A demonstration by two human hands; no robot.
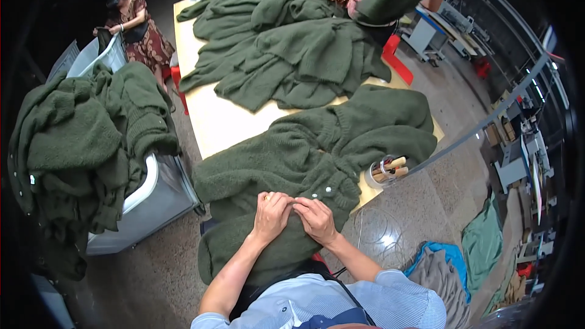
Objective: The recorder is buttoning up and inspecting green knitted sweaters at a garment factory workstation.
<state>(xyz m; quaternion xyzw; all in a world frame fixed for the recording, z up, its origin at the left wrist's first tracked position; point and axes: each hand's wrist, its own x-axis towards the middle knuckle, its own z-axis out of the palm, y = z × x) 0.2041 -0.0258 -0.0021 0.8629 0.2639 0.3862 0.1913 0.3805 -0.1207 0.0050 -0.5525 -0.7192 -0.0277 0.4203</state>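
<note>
Two hands meet at the near edge of a dark green cardigan (pixel 304 146) that lies across the near end of the desk (pixel 213 122) and hangs over its edge toward the person. The left hand (pixel 271 214) and the right hand (pixel 315 218) sit side by side, touching, their fingers closed in a pinch on the knit just below two small white buttons (pixel 321 192) on the cardigan's front band. A ring shows on the left hand. Just right of the cardigan, at the desk's edge, stands a clear cup (pixel 385 172) with wooden-handled tools in it. Farther up the desk lies a spread heap of more green knitwear (pixel 286 49). To the left, a grey bin (pixel 152 201) beside the desk is piled over with the same green garments (pixel 79 140). Another person (pixel 135 24) sits beyond the bin, and one more works at the far end of the desk. Cloth in teal and grey lies on the floor (pixel 439 122) at lower right.
</note>
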